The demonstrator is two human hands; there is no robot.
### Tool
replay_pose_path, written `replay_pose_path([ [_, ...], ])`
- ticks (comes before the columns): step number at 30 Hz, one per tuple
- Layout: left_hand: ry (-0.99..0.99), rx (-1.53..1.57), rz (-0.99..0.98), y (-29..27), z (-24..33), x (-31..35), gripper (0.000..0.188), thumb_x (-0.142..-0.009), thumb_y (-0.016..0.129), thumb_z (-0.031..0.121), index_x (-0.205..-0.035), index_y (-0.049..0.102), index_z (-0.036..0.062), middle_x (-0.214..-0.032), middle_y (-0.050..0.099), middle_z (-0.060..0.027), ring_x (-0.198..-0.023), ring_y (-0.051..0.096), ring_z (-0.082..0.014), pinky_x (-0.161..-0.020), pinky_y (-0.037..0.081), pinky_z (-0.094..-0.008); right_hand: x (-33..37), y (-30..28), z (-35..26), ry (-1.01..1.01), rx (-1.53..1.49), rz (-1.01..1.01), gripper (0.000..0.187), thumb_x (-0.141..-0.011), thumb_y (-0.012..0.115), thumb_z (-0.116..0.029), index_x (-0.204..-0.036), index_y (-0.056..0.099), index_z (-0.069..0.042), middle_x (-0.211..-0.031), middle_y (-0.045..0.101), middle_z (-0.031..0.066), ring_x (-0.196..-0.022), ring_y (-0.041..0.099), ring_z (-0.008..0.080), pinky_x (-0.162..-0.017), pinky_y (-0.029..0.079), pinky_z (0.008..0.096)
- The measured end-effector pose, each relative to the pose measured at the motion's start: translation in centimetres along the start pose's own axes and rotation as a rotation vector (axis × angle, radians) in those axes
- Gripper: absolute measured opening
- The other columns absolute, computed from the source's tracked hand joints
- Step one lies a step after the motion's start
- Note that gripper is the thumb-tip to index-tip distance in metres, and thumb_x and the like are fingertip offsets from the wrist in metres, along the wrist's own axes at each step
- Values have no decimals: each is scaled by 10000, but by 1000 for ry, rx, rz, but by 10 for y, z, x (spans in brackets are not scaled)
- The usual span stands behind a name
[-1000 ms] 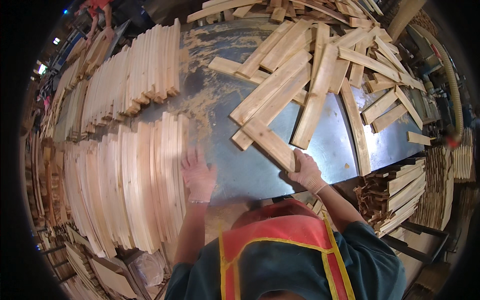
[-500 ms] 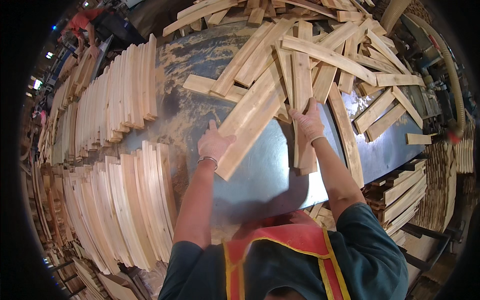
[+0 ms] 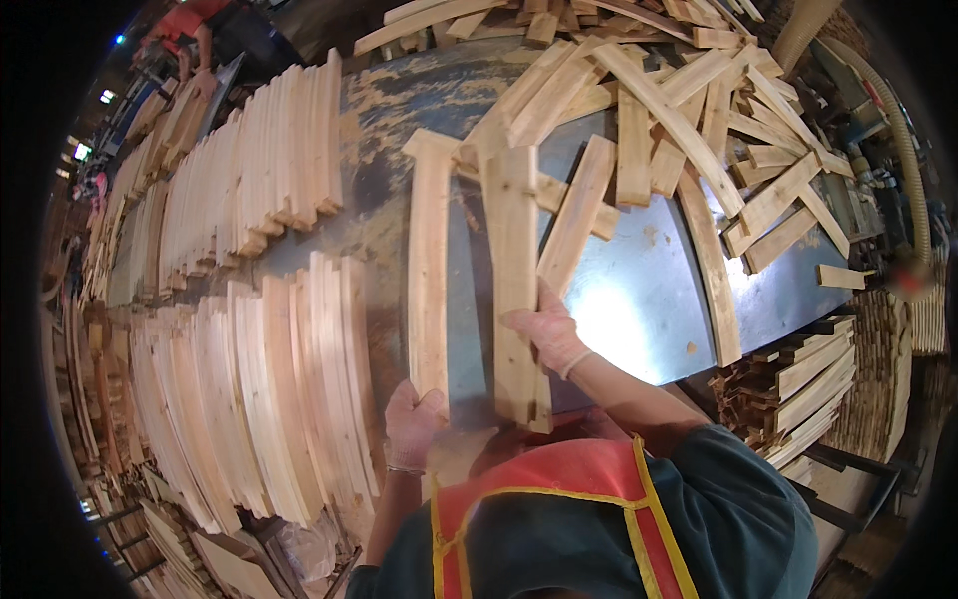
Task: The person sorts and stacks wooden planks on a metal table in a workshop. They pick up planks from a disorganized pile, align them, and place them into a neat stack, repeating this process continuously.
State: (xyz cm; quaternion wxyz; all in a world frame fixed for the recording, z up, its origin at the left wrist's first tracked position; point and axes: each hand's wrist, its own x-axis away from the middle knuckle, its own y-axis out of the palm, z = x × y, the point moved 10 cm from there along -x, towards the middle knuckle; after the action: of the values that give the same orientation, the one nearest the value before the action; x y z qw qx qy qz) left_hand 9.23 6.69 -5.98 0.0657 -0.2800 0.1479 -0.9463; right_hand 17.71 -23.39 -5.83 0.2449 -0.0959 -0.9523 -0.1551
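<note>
My left hand [image 3: 412, 427], in a pale glove, is closed round the near end of a long wooden board [image 3: 429, 270]. That board points away from me across the metal table [image 3: 639, 290]. Farther right, my gloved right hand [image 3: 549, 331] grips the right edge of a narrow stack of boards [image 3: 516, 260], apparently two or more together; its fingers are partly hidden. These boards stand nearly parallel to the left one, with a gap between. Just beyond my right hand a shorter board [image 3: 579, 210] lies slanted on the table.
A jumbled heap of boards [image 3: 689, 100] covers the table's far right. Rows of boards on edge [image 3: 249, 389] stand at the left, with another row [image 3: 249, 160] behind. Stacked boards [image 3: 798, 389] sit at the right. A co-worker [image 3: 190, 40] bends over boards at far left.
Both hands have drawn nearer to my body, bringing boards with them. The left board has swung from slanted to nearly straight ahead; the right-hand boards have moved left, away from the heap.
</note>
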Motion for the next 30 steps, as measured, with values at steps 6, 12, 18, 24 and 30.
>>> replay_pose_path([
  [6,104,-563,60,-82,-8,50,232,-940,714,251,-904,704,22,-848,714,-135,-700,708,-279,-665,581,-420,51,123,77,-5,489,-141,674,-850,775,-144,-1438,488,19,-1175,693,257,-1043,709,390,-930,571,425],
  [12,421,-1025,300,-116,-12,49,761,-914,703,473,-1523,524,54,-1544,523,-184,-1452,449,-405,-1221,327,-558,94,237,158,-260,1010,-528,612,-883,775,-303,-1407,563,-69,-1187,683,220,-1160,677,378,-1028,531,413],
  [18,432,-1167,306,-82,-22,26,901,-881,720,512,-1606,426,64,-1633,437,-190,-1506,380,-421,-1256,280,-573,25,117,49,-108,802,-496,393,-900,700,-282,-1267,678,-144,-1018,683,202,-1099,678,376,-977,534,426],
  [24,736,-1169,113,59,42,35,977,-836,766,576,-1603,438,69,-1626,429,-186,-1498,383,-393,-1225,317,-526,-77,-159,-131,-570,929,564,561,-926,660,-405,-1338,622,-26,-1359,670,267,-1272,637,447,-1041,525,502],
  [30,518,-1175,-214,203,108,15,1044,-771,832,579,-1593,445,64,-1579,466,-204,-1433,459,-386,-1141,414,-522,-141,-246,-168,-8,848,660,552,-910,689,-368,-1346,598,-42,-1255,714,228,-1197,693,400,-1009,554,483],
])
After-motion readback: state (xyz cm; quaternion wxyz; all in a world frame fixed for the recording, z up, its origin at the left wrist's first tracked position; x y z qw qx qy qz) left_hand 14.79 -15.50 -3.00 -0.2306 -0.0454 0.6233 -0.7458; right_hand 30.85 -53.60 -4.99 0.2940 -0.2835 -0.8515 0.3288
